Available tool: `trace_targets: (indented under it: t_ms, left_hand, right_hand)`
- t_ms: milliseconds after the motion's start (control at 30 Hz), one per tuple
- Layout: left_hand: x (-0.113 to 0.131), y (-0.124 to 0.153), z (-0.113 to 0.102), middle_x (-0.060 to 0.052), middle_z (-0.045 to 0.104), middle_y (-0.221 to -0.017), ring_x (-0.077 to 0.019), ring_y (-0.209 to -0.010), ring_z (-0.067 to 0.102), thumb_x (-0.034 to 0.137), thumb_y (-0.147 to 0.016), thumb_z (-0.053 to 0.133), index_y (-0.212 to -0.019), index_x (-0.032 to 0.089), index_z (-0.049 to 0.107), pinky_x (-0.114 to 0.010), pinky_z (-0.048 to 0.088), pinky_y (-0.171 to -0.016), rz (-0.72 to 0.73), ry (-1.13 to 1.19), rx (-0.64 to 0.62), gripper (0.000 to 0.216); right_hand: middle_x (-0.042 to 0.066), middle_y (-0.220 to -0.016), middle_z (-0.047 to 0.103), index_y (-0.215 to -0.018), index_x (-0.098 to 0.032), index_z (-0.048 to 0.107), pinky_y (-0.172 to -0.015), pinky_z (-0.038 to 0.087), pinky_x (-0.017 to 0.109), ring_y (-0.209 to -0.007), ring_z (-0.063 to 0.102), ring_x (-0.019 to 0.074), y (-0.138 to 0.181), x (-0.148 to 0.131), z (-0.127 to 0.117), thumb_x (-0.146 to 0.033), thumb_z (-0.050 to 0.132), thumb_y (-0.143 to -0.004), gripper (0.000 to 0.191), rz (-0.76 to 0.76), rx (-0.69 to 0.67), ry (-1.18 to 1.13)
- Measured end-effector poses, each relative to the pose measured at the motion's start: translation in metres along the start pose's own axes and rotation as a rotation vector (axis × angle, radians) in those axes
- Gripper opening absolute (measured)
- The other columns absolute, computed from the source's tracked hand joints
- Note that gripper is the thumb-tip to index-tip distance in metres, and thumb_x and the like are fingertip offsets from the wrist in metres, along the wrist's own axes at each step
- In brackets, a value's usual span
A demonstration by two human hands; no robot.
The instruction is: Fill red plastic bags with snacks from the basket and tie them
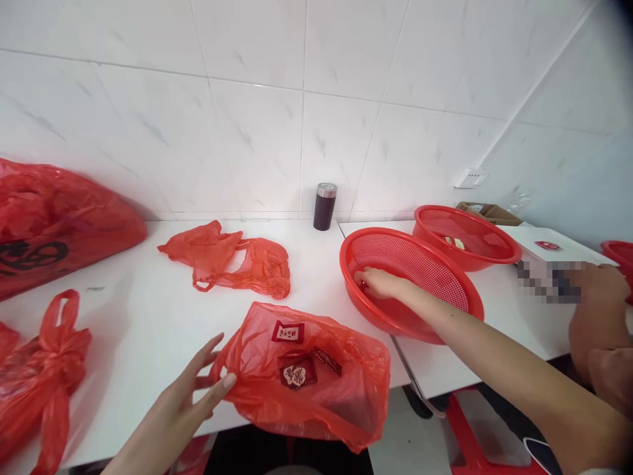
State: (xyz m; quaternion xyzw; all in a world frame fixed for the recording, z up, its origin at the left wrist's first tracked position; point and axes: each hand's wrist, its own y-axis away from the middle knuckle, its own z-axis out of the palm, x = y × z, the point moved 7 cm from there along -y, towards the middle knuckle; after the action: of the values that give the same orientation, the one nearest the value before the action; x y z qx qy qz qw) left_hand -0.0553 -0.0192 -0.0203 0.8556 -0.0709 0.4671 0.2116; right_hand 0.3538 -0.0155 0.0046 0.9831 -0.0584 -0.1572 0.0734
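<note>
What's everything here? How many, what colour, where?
Open bag: 1, red, front centre
Packets: 2+, red, in open bag
Baskets: 3, red, right
Flat bags: count unclear, red, centre-left
Tumbler: 1, dark, back centre
Sack: 1, red, far left
Tied bag: 1, red, left
Box: 1, brown, behind baskets
Tiled wall: 1, white, behind
Socket: 1, white, wall
Tables: 2+, white, against wall
Stool: 1+, red, below tables
Other person: 1, right edge
Left hand: 1, touching open bag
Right hand: 1, inside nearer basket

Bright, even light
Soft shadow beside the knotted bag (64, 356), lower left; dark blurred corner, upper right; pixelated patch, right.
</note>
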Motion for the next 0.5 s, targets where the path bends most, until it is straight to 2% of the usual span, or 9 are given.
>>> trace_targets:
  t_ms: [100, 200, 267, 333, 400, 500]
  left_hand:
    - [-0.015, 0.002, -0.001, -0.009, 0.064, -0.109, -0.0259, -0.093, 0.062, 0.072, -0.08, 0.044, -0.132, 0.025, 0.044, -0.035, 0.055, -0.067, -0.061, 0.007, -0.054, 0.07]
    - [-0.016, -0.004, 0.002, -0.004, 0.065, -0.087, -0.0221, -0.086, 0.061, 0.066, -0.085, 0.044, -0.103, 0.023, 0.058, -0.03, 0.053, -0.069, -0.01, -0.035, -0.163, 0.049]
    - [-0.004, -0.007, 0.005, -0.002, 0.064, -0.083, -0.02, -0.083, 0.061, 0.061, -0.086, 0.048, -0.088, 0.022, 0.061, -0.029, 0.053, -0.071, 0.066, 0.003, -0.2, 0.041]
    - [0.011, -0.008, 0.006, -0.001, 0.063, -0.08, -0.0179, -0.078, 0.06, 0.055, -0.085, 0.054, -0.081, 0.021, 0.062, -0.028, 0.053, -0.071, 0.131, 0.114, -0.186, 0.035]
    - [0.021, -0.005, 0.003, 0.0, 0.063, -0.075, -0.0163, -0.071, 0.059, 0.051, -0.083, 0.06, -0.077, 0.021, 0.063, -0.028, 0.054, -0.069, 0.144, 0.286, -0.151, 0.031]
    - [0.016, 0.002, -0.011, 0.001, 0.065, -0.07, -0.016, -0.068, 0.061, 0.05, -0.074, 0.071, -0.076, 0.023, 0.066, -0.026, 0.055, -0.066, 0.066, 0.555, -0.071, 0.027]
  right_hand:
    - [0.003, -0.088, 0.061, -0.085, -0.022, 0.053, -0.068, 0.043, 0.029, -0.076, 0.055, 0.0161, 0.014, -0.019, -0.04, -0.014, 0.052, -0.082, 0.009, -0.021, 0.126, -0.049]
    - [0.0, -0.089, 0.059, -0.093, -0.024, 0.048, -0.068, 0.045, 0.027, -0.076, 0.055, 0.0141, 0.044, -0.066, -0.074, -0.025, 0.05, -0.088, 0.006, -0.119, 0.297, -0.324]
    - [-0.002, -0.082, 0.057, -0.093, -0.024, 0.047, -0.064, 0.046, 0.026, -0.07, 0.056, 0.0127, 0.062, -0.109, -0.067, -0.028, 0.051, -0.088, 0.008, -0.219, 0.17, -0.533]
    - [-0.003, -0.083, 0.058, -0.098, -0.025, 0.048, -0.065, 0.048, 0.027, -0.07, 0.058, 0.0128, 0.078, -0.148, -0.045, -0.026, 0.049, -0.09, 0.008, -0.321, 0.006, -0.591]
    - [0.001, -0.094, 0.062, -0.107, -0.027, 0.051, -0.071, 0.049, 0.03, -0.08, 0.061, 0.0158, 0.088, -0.172, -0.02, -0.02, 0.047, -0.091, 0.018, -0.395, -0.085, -0.508]
    - [0.008, -0.11, 0.064, -0.109, -0.028, 0.059, -0.086, 0.047, 0.042, -0.101, 0.06, 0.0265, 0.097, -0.176, 0.007, -0.009, 0.053, -0.083, 0.033, -0.459, -0.046, -0.213]
